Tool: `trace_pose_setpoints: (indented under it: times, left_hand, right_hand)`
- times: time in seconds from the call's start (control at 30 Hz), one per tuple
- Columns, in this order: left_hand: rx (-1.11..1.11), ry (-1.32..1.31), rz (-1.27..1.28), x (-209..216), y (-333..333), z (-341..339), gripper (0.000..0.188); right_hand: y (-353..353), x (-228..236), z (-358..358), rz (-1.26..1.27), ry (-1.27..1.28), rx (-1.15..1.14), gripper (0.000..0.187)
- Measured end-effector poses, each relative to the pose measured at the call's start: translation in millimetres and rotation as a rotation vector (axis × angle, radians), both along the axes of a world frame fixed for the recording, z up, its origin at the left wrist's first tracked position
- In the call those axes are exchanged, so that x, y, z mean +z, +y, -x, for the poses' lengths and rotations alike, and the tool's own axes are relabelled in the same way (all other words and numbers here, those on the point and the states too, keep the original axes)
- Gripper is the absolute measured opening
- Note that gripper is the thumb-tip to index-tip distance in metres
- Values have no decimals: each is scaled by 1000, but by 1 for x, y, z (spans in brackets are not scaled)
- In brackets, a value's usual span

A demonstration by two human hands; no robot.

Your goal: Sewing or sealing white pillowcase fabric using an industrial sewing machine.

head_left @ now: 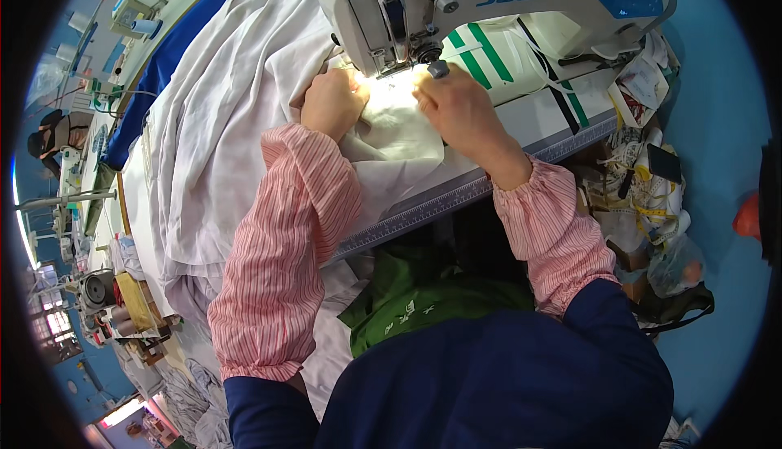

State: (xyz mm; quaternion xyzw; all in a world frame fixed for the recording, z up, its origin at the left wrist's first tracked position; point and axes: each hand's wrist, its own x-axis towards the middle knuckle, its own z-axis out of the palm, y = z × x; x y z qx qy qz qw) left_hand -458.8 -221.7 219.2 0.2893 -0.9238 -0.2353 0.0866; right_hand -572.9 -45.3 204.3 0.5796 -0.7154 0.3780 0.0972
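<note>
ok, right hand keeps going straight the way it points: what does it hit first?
Likely the sewing machine's presser-foot area. The right hand rests on white fabric, fingers aimed up-left toward the needle, very close already. Depth is unclear.

Your left hand [332,103] and right hand [456,107] rest on the cloth [399,143], side by side. The sewing machine [489,5] stands at twelve o'clock; more cloth trails toward ten; the clutter pile [652,180] sits at three.

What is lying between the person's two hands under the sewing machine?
In the head view, a lit fold of white fabric spans the gap between left hand and right hand, below the sewing machine.
</note>
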Motion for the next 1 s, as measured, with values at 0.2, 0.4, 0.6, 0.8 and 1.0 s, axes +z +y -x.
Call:
trace_pose_setpoints:
  times: [0.2, 0.4, 0.6, 0.8, 1.0]
  left_hand:
    - [31, 25, -39, 1, -1, 2, 28]
    - [2, 9, -10, 2, -1, 1, 29]
    - [38, -132, -88, 4, 3, -3, 23]
    - [40, -140, -98, 5, 5, -4, 25]
    - [39, -161, -100, 8, 6, -3, 23]
  right_hand:
    - [-11, 5, 15, 231, -158, -84, 12]
    - [-15, 3, 15, 223, -219, -127, 8]
    - [-12, 4, 15, 178, -225, -139, 6]
    - [-12, 5, 16, 195, -198, -125, 9]
    - [0, 8, 13, 148, -191, -115, 17]
